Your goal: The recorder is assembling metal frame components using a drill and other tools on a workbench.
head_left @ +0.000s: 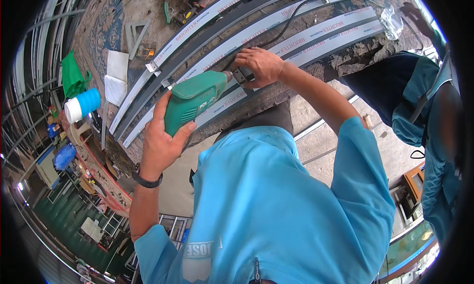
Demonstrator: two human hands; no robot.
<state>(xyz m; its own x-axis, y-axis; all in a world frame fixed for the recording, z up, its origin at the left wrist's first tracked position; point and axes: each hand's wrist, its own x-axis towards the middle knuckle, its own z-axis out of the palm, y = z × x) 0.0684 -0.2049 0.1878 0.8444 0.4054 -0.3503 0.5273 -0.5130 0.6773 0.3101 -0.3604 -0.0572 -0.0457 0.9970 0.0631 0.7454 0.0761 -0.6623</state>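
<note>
My left hand [164, 144] is closed round the body of a green power drill [197, 97], a dark watch-like band on its wrist. The drill lies roughly level, and its chuck points right toward a small dark metal bracket [240, 76]. Bent over that bracket, the fingers of my right hand [262, 66] press it against the aluminium profiles. Whether the drill's tip touches the metal cannot be made out. Several long profiles [321, 33] with white printed film lie side by side across the worktable [358, 57]. Small metal clips [151, 66] sit near their left ends.
Beyond the profiles are a triangular square [137, 37] and green-handled pliers [167, 12]. White paper [116, 76], a blue-and-white roll [85, 105] and a green bag [73, 75] lie left. A black cable [289, 24] crosses the profiles. A co-worker [424, 96] stands at right.
</note>
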